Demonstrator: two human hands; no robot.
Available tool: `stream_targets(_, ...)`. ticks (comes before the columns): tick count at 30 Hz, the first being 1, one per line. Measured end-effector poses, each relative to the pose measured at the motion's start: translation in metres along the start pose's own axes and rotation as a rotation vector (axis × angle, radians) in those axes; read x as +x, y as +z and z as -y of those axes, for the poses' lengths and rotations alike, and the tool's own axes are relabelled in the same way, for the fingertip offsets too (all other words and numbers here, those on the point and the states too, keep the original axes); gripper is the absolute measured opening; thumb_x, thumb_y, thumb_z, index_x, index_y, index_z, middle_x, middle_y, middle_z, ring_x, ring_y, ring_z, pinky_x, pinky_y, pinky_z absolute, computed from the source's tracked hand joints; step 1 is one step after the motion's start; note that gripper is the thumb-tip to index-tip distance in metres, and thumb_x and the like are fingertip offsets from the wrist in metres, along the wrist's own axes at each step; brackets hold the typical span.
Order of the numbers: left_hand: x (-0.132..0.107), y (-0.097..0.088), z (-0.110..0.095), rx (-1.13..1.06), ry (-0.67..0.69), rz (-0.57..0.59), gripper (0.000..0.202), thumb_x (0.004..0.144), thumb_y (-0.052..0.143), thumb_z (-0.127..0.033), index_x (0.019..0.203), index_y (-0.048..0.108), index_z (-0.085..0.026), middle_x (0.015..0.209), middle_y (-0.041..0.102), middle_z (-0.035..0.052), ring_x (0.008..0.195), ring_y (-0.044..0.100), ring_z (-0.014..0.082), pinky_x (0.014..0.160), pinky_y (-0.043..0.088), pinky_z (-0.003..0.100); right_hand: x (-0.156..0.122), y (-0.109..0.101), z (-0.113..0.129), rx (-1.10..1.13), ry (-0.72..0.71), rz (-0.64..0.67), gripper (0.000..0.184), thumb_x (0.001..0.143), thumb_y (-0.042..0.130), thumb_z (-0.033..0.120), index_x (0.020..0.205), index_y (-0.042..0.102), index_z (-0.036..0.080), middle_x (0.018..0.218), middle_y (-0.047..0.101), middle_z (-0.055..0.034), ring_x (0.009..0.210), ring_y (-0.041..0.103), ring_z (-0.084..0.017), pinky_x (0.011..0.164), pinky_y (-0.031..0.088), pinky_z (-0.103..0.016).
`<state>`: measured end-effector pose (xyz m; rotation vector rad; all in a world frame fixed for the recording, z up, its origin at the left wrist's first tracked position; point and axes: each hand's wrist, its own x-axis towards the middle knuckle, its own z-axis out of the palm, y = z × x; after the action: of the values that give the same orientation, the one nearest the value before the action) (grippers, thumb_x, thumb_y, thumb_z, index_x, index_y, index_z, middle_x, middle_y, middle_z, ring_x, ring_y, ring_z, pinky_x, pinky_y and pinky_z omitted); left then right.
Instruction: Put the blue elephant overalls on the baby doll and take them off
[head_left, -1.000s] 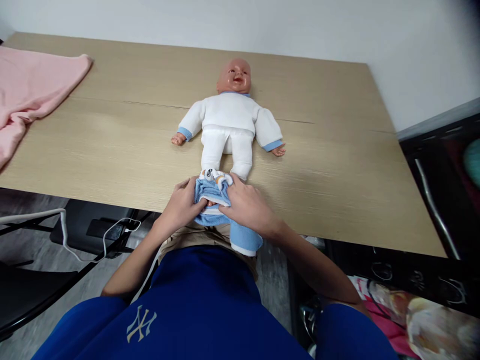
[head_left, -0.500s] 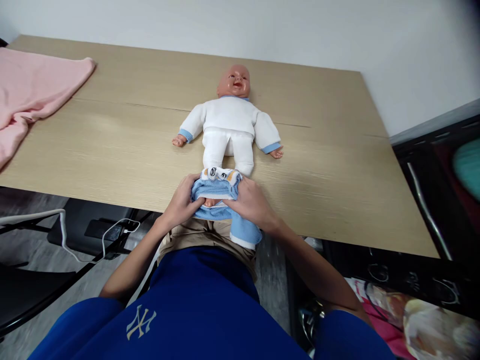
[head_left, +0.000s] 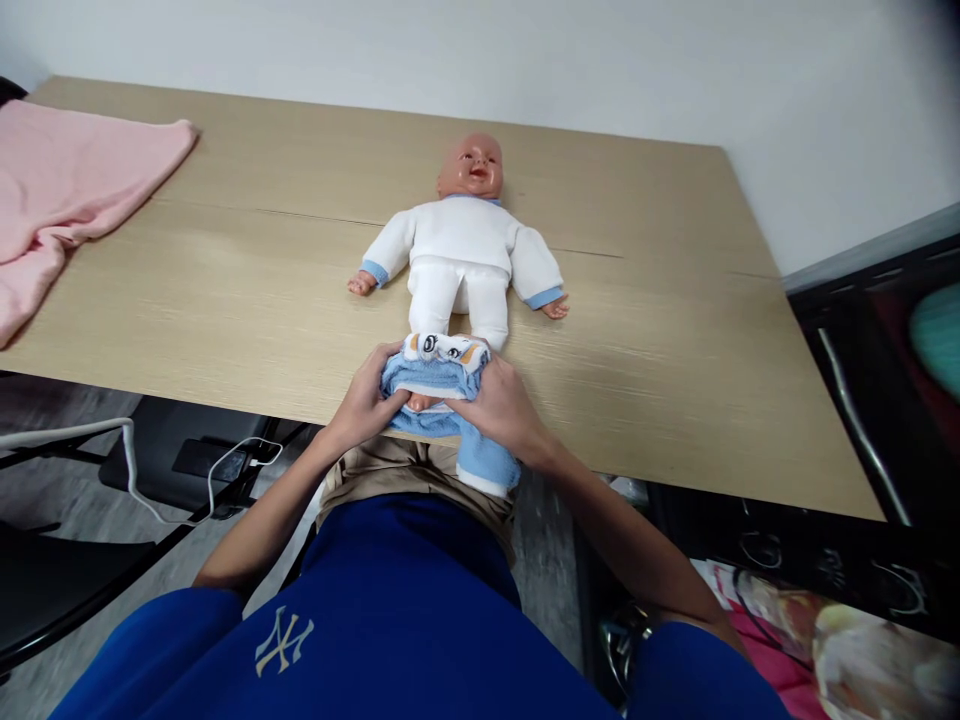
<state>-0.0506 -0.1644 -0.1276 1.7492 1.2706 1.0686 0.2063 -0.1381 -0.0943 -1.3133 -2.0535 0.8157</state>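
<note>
A baby doll [head_left: 461,235] in a white top with blue cuffs lies face up on the table, its feet toward me. Bunched around its lower legs is a pair of blue and white doll pants [head_left: 435,375] with a cartoon face on the white part. My left hand [head_left: 371,395] grips the left side of the garment, thumb over its edge. On the opposite side my right hand [head_left: 506,405] is closed on the cloth too. A doll's foot shows in the opening between my thumbs. One blue leg of the garment hangs over the table edge.
A pink blanket [head_left: 75,190] lies at the left of the wooden table [head_left: 660,330]. Below the table's left edge stands a black chair [head_left: 180,450] with a white cable. Bags [head_left: 862,660] and dark furniture are at the lower right.
Both hands keep their grip, and the garment stays around the doll's lower legs with little movement. The camera view has shifted slightly.
</note>
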Motion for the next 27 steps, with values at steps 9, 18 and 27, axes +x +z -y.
stream_targets(9,0.020,-0.025,0.006,0.096,0.035,0.108,0.041,0.105,0.072,-0.041,0.139,0.073,-0.019,0.133,0.083,0.0151,0.123,0.076,0.0322,0.115,0.061,0.047,0.010,-0.013,0.004,-0.081,-0.012,0.040,0.036,0.097,0.086,0.025,0.132,0.083,0.018,0.135,0.089,-0.0183,0.128,0.085,-0.039,0.117,0.067,-0.053)
stream_targets(18,0.073,-0.057,0.015,0.069,0.237,0.363,0.031,0.110,0.083,-0.048,0.127,0.086,-0.023,0.136,0.086,0.0154,0.129,0.076,0.0337,0.121,0.060,0.053,0.047,-0.031,-0.016,0.084,-0.234,0.121,0.046,0.093,0.091,0.021,0.137,0.081,0.023,0.143,0.086,-0.0130,0.137,0.082,-0.038,0.126,0.065,-0.054)
stream_targets(27,0.093,-0.065,0.019,-0.288,0.013,0.472,0.051,0.090,0.105,-0.063,0.097,0.080,-0.019,0.084,0.070,0.0002,0.076,0.064,0.0170,0.069,0.051,0.029,0.072,-0.054,-0.036,0.234,-0.331,0.386,0.093,0.087,0.106,0.045,0.171,0.070,0.025,0.171,0.076,-0.0136,0.161,0.070,-0.044,0.142,0.054,-0.063)
